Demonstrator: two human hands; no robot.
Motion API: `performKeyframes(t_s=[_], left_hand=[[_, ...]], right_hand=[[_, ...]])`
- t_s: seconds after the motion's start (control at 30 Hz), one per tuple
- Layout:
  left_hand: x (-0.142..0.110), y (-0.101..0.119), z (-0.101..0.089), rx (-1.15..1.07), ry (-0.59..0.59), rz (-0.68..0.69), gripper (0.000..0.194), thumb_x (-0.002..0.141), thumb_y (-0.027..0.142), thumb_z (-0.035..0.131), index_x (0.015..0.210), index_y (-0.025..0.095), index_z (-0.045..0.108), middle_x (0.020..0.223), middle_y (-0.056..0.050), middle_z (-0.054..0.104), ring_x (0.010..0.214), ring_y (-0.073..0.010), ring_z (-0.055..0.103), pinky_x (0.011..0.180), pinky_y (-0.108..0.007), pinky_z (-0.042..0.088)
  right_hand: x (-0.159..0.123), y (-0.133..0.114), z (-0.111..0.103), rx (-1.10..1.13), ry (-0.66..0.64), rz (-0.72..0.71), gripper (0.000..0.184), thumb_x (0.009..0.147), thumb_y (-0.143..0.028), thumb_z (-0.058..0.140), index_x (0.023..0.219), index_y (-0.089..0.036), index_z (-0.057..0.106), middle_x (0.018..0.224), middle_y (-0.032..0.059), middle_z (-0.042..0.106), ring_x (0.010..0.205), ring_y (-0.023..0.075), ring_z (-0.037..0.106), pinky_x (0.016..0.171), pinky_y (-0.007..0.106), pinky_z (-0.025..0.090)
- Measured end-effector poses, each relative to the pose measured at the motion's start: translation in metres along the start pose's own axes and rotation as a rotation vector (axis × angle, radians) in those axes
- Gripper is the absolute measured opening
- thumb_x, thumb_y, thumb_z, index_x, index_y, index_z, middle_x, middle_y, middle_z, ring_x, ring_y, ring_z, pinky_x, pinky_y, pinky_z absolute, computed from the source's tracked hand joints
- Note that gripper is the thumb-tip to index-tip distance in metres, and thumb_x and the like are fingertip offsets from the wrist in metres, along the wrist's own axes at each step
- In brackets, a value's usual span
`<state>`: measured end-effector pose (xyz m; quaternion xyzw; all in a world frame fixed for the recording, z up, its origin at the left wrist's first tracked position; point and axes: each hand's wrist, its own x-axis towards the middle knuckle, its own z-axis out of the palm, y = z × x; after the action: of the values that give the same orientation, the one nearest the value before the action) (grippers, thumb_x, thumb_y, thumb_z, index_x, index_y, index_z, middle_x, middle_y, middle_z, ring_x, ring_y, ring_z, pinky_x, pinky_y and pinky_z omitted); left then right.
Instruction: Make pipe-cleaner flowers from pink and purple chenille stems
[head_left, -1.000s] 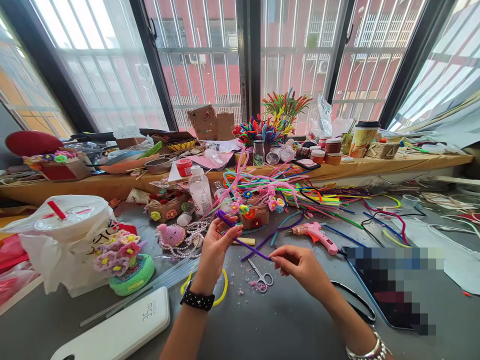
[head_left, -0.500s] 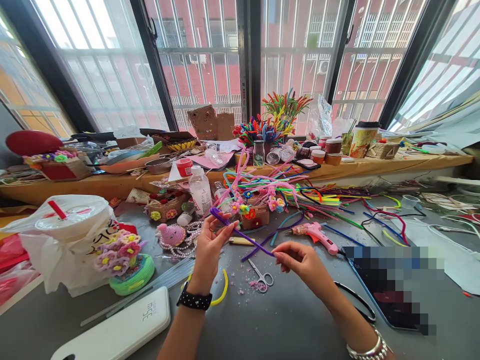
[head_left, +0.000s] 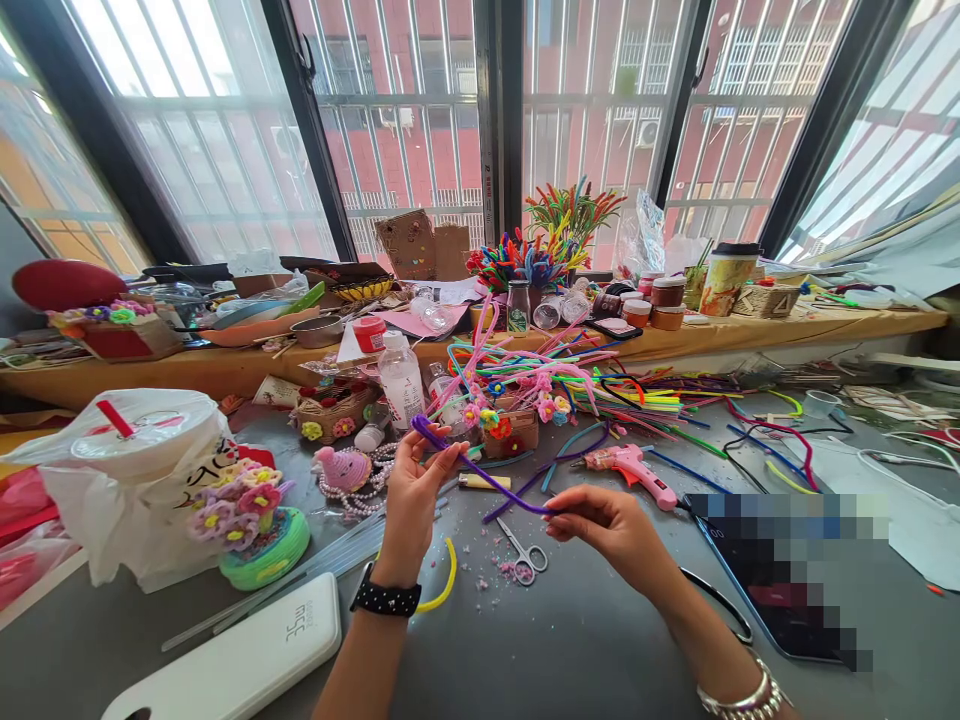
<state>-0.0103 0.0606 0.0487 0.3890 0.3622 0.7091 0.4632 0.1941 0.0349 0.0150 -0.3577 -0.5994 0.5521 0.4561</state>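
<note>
A purple pipe cleaner (head_left: pixel 495 479) stretches between my two hands above the grey table. My left hand (head_left: pixel 421 485) is closed on its looped upper end, thumb and fingers pinching it. The other end sits between the thumb and fingertips of my right hand (head_left: pixel 600 520). Below the pipe cleaner lie small scissors (head_left: pixel 527 556) amid pink fluff scraps. Another dark purple pipe cleaner (head_left: pixel 551 467) rests on the table behind. A curved yellow pipe cleaner (head_left: pixel 450 575) lies partly hidden by my left wrist.
A pink glue gun (head_left: pixel 631 470) and a phone (head_left: pixel 772 590) lie to the right. Many pipe cleaners (head_left: pixel 637 395) pile up at the back. On the left are a white power bank (head_left: pixel 247 650), clear glue sticks (head_left: pixel 300 570), a bagged cup (head_left: pixel 142 450) and a fuzzy-flower pot (head_left: pixel 266 550).
My left hand has shifted slightly left with the looped end. The stretch of purple pipe cleaner towards my right hand now sags into a gentle curve; both hands still hold it.
</note>
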Motion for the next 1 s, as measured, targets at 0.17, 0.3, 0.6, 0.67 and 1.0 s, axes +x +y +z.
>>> performKeyframes(t_s=[0.17, 0.3, 0.6, 0.67, 1.0], left_hand=[[0.002, -0.001, -0.004, -0.031, -0.011, 0.002, 0.032, 0.059, 0.015, 0.068, 0.087, 0.017, 0.052, 0.091, 0.002, 0.053, 0.071, -0.0086, 0.061, 0.067, -0.018, 0.05], [0.003, -0.001, -0.005, -0.035, -0.008, 0.009, 0.032, 0.06, 0.014, 0.068, 0.088, 0.017, 0.052, 0.091, 0.001, 0.053, 0.07, -0.0072, 0.06, 0.066, -0.016, 0.05], [0.002, 0.004, -0.003, 0.031, 0.019, 0.027, 0.034, 0.057, 0.015, 0.069, 0.086, 0.017, 0.05, 0.089, 0.002, 0.053, 0.068, -0.0088, 0.061, 0.062, -0.018, 0.051], [0.0, 0.004, -0.001, 0.048, 0.031, 0.034, 0.034, 0.057, 0.016, 0.069, 0.086, 0.017, 0.05, 0.091, 0.001, 0.053, 0.067, -0.0091, 0.061, 0.063, -0.02, 0.051], [-0.012, -0.005, 0.016, 0.066, -0.052, -0.022, 0.042, 0.059, 0.018, 0.068, 0.096, 0.019, 0.048, 0.104, -0.003, 0.053, 0.073, -0.0121, 0.061, 0.071, -0.026, 0.048]], right_hand=[[0.0, 0.0, 0.001, -0.06, 0.065, -0.011, 0.015, 0.067, -0.029, 0.062, 0.072, -0.015, 0.06, 0.058, 0.0001, 0.061, 0.055, 0.0116, 0.059, 0.054, 0.022, 0.047], [0.001, -0.001, 0.001, -0.135, 0.088, -0.018, 0.016, 0.067, -0.03, 0.061, 0.067, -0.015, 0.057, 0.053, -0.0015, 0.057, 0.049, 0.0094, 0.053, 0.049, 0.02, 0.044], [0.001, 0.001, 0.002, -0.292, 0.152, -0.045, 0.022, 0.07, -0.037, 0.056, 0.064, -0.015, 0.054, 0.051, -0.0016, 0.054, 0.046, 0.0103, 0.05, 0.045, 0.02, 0.041], [0.001, 0.002, 0.002, -0.316, 0.22, -0.049, 0.024, 0.071, -0.038, 0.055, 0.064, -0.015, 0.054, 0.052, -0.001, 0.055, 0.047, 0.011, 0.051, 0.045, 0.021, 0.04], [0.007, 0.001, -0.008, 0.317, 0.483, -0.024, 0.026, 0.061, -0.03, 0.068, 0.08, -0.017, 0.056, 0.065, -0.003, 0.061, 0.058, 0.0089, 0.058, 0.053, 0.017, 0.049]])
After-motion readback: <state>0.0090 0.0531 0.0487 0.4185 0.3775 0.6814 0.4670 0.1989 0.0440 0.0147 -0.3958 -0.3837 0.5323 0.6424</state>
